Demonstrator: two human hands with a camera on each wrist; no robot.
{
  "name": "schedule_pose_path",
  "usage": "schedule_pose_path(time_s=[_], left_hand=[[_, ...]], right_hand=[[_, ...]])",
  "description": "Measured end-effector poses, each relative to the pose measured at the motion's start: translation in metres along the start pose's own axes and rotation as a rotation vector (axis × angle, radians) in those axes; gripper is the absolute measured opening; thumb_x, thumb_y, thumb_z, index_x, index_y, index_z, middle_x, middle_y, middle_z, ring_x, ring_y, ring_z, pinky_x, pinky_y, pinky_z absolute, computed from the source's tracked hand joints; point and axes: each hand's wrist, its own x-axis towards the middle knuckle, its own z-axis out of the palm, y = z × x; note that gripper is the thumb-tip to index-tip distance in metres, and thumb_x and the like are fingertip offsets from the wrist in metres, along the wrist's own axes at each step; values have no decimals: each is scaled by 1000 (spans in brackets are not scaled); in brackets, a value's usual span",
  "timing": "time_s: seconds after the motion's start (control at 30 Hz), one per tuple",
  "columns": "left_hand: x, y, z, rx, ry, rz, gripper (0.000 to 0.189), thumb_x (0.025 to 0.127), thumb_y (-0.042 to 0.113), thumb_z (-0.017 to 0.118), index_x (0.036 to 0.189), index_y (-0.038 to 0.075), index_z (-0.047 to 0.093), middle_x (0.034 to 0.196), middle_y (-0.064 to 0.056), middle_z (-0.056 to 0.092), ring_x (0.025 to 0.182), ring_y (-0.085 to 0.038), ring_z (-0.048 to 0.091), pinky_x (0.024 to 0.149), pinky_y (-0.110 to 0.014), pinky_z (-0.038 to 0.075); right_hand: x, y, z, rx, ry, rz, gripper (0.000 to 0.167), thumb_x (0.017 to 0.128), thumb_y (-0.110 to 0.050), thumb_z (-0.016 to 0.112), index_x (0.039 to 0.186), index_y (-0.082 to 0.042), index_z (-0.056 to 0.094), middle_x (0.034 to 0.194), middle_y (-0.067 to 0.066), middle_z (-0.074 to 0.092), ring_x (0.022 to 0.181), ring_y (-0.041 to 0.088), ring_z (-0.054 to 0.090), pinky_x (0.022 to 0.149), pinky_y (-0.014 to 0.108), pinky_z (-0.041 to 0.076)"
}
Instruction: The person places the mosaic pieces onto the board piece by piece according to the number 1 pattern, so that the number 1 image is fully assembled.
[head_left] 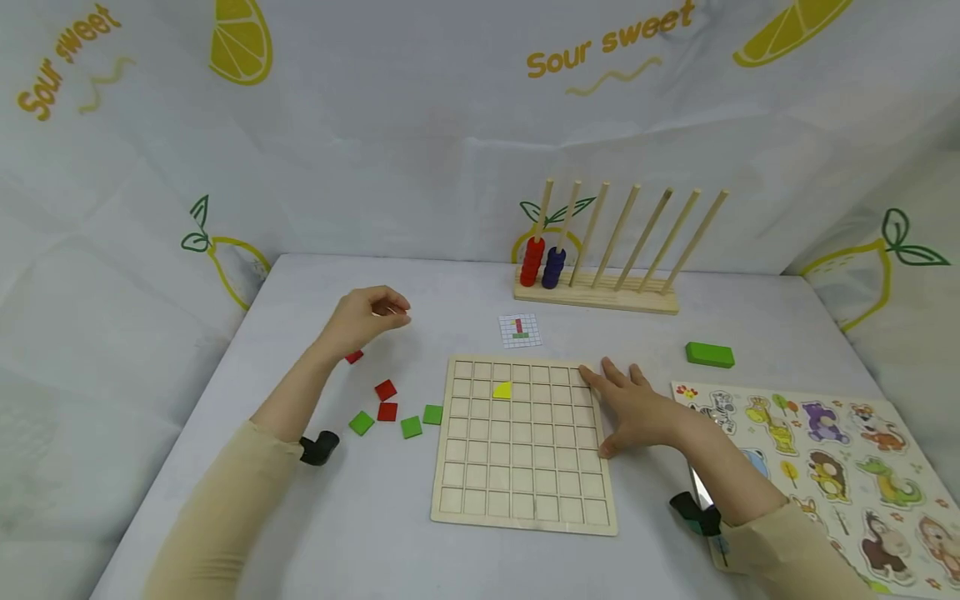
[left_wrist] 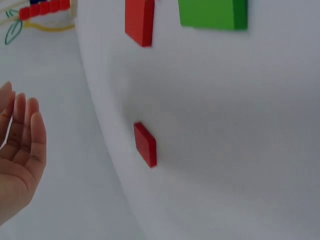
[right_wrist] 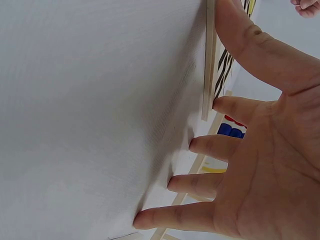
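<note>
My left hand (head_left: 363,319) is raised over the table's left side, pinching a small red tile (head_left: 398,311) that shows only as a sliver between thumb and fingertips. In the left wrist view the palm side of the fingers (left_wrist: 22,135) shows, with the tile hidden. Below the hand lie several red tiles (head_left: 386,390) and green tiles (head_left: 411,427). My right hand (head_left: 637,410) spreads its fingers at the right edge of a wooden grid board (head_left: 523,528); thumb and index finger touch that edge. On the board sits a yellow quarter-circle piece (head_left: 503,390).
Behind the board lies a pattern card (head_left: 520,331). A wooden peg rack (head_left: 600,297) with red and dark blue beads stands at the back. To the right are a green block (head_left: 709,355) and an animal puzzle board (head_left: 851,446), partly under my right forearm.
</note>
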Motion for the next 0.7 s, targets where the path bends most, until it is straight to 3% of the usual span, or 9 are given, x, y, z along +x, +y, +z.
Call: schedule_pose_path(time_s=[0.13, 0.3, 0.5, 0.6, 0.7], left_hand=[[-1, -24, -27, 19, 6, -15, 29, 96, 20, 63, 121, 6, 65, 117, -12, 69, 107, -26, 63, 89, -34, 48], [-3, -53, -47, 52, -90, -38, 30, 98, 14, 58, 126, 5, 64, 130, -15, 64, 114, -30, 61, 96, -39, 47], [-11, -85, -57, 61, -220, -87, 33, 96, 8, 58, 128, 7, 64, 135, -17, 62, 120, -29, 57, 95, -29, 47], [-14, -97, -58, 41, -255, -83, 35, 95, 9, 61, 130, 9, 64, 136, -16, 62, 118, -26, 55, 92, -21, 45], [-15, -105, -57, 20, -287, -61, 37, 94, 8, 62, 130, 12, 64, 137, -13, 61, 115, -24, 54, 93, -20, 43]], right_hand=[[0, -1, 0, -4, 2, 0, 120, 65, -34, 89, 159, -13, 17, 163, 31, 3, 141, 68, -3, 102, 83, 18], [0, 0, 1, 0, 4, -2, 120, 65, -33, 89, 158, -12, 17, 162, 31, 3, 141, 68, -3, 102, 83, 17], [1, 0, 2, -1, 0, -2, 120, 65, -35, 89, 159, -13, 17, 163, 31, 2, 141, 68, -3, 101, 83, 18], [0, -1, 1, 0, 1, 2, 120, 65, -34, 89, 159, -13, 17, 163, 31, 3, 141, 68, -3, 102, 83, 17], [-1, -1, 0, -1, 2, 0, 120, 65, -33, 89, 158, -12, 17, 162, 31, 3, 140, 69, -3, 102, 83, 17]])
